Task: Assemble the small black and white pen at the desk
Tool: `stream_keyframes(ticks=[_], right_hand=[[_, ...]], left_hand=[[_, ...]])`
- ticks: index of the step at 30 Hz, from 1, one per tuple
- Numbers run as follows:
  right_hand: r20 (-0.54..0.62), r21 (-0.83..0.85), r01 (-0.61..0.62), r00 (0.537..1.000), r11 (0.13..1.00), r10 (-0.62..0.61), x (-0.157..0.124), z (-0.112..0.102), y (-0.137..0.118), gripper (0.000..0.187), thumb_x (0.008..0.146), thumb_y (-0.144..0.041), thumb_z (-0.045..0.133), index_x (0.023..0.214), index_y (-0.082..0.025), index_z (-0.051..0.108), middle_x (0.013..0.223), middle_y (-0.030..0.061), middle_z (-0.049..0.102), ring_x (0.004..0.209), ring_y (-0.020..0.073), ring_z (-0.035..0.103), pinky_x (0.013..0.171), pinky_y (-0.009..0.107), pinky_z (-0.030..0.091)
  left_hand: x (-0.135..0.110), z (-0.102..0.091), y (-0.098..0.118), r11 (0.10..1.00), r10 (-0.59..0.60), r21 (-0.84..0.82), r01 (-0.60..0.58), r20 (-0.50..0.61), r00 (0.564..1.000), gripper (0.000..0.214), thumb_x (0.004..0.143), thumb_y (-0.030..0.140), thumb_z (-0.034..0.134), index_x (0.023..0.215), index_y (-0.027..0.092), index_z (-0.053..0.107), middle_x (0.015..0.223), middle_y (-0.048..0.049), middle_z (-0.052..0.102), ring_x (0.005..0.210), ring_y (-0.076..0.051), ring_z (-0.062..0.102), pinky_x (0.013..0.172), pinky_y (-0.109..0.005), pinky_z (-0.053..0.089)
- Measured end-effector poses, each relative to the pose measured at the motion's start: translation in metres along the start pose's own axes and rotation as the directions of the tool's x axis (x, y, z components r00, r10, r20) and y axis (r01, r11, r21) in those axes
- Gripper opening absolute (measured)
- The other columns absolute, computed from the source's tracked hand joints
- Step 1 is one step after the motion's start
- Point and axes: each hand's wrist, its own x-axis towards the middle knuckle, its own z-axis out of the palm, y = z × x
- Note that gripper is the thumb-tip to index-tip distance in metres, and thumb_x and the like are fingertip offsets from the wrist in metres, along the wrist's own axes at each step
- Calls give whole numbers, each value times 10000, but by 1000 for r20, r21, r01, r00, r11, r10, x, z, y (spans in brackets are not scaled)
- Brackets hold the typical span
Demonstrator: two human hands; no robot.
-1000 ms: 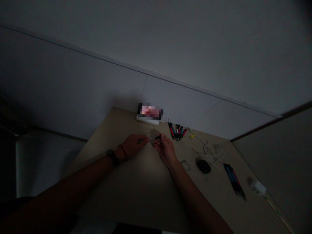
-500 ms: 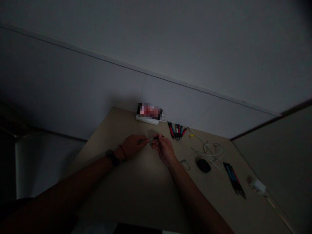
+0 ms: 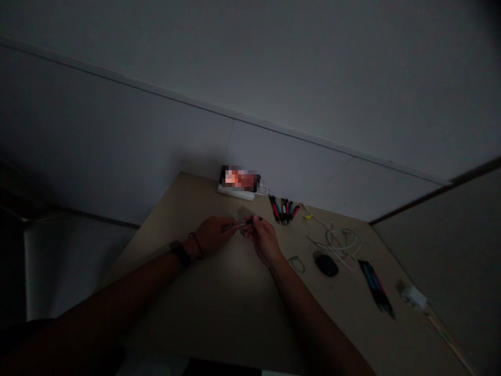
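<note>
My hands meet over the beige table [image 3: 219,292], just in front of the wall. Between them lies a slim dark pen with a shiny metal section [image 3: 242,224], too small and dim to show details. My left hand [image 3: 213,234], with a black wristwatch [image 3: 180,254] and a dark cord bracelet [image 3: 197,245] on its wrist, pinches the end nearer the wrist. My right hand [image 3: 264,240] closes its fingertips on the dark end, hiding part of it.
At the back, a phone [image 3: 239,178] rests on a white power strip [image 3: 235,192]. To the right lie several pens [image 3: 284,210], a white cable [image 3: 340,243], a black mouse [image 3: 326,265], a wire loop [image 3: 296,264], a pen bundle [image 3: 376,287] and a white plug [image 3: 413,298].
My hands stay nearly still, with only small shifts of the pen between them. The whole view has shifted slightly.
</note>
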Motion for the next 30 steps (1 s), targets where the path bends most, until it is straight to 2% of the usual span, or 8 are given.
stream_keyframes(ticks=[6, 9, 13, 17, 19, 22, 25, 30], right_hand=[[136, -258, 140, 985, 956, -108, -1, -1, 2, 412, 842, -596, 708, 737, -200, 756, 667, 25, 676, 585, 139, 570, 589, 274, 464], [159, -313, 225, 970, 923, -183, -2, 1, 0, 413, 855, -581, 702, 657, -220, 746, 843, 57, 707, 767, 178, 627, 696, 300, 511], [195, -349, 301, 950, 887, -245, -5, 5, -4, 291, 851, -546, 730, 938, -282, 818, 1170, 76, 690, 1159, 240, 599, 1044, 398, 456], [238, -367, 319, 940, 874, -243, -8, 6, -5, 383, 885, -565, 685, 1161, -315, 773, 1312, 73, 644, 1300, 249, 528, 1162, 435, 349], [210, -339, 297, 949, 893, -236, -9, 5, -4, 419, 860, -565, 713, 1199, -322, 753, 1318, 67, 646, 1260, 251, 557, 1105, 427, 420], [158, -248, 220, 970, 944, -184, -9, 4, -1, 446, 802, -527, 782, 1195, -319, 743, 1261, 60, 681, 988, 217, 663, 829, 355, 565], [140, -178, 179, 978, 968, -155, -7, 3, 1, 372, 773, -469, 818, 1097, -292, 767, 1036, 44, 750, 760, 170, 662, 641, 288, 549], [135, -190, 201, 975, 961, -177, -1, 0, 1, 280, 766, -419, 817, 981, -241, 792, 774, 25, 738, 651, 161, 641, 598, 285, 523]], left_hand=[[-1, -2, 3, 999, 7, -33, -8, -16, 1000, 318, 969, 389, 504, 961, 209, 766, 975, -42, 781, 857, -195, 693, 800, -285, 489], [-2, -2, 5, 998, 18, -63, -20, -24, 1000, 287, 952, 382, 537, 1028, 211, 754, 1010, -48, 778, 881, -203, 695, 828, -296, 496], [-2, -3, 5, 996, 40, -83, -40, 5, 999, 297, 934, 421, 583, 1088, 217, 734, 1024, -47, 772, 854, -196, 683, 793, -289, 500], [-2, -3, 3, 984, 110, -147, -102, 42, 993, 298, 960, 403, 547, 1098, 205, 722, 1050, -49, 766, 887, -193, 683, 818, -293, 496], [-2, -3, 2, 977, 121, -180, -112, 40, 992, 293, 978, 395, 523, 1070, 201, 722, 1031, -47, 767, 898, -191, 689, 836, -294, 494], [-2, -3, 2, 977, 84, -199, -79, 17, 996, 305, 994, 399, 502, 1041, 191, 720, 979, -47, 766, 878, -188, 693, 818, -292, 498], [-2, -3, 4, 981, 62, -184, -61, -1, 998, 308, 994, 400, 505, 1060, 186, 717, 1018, -52, 764, 900, -192, 694, 827, -298, 502], [0, -3, 2, 989, 49, -138, -48, 8, 999, 312, 989, 400, 510, 1117, 185, 696, 1001, -63, 758, 892, -203, 693, 813, -311, 509]])
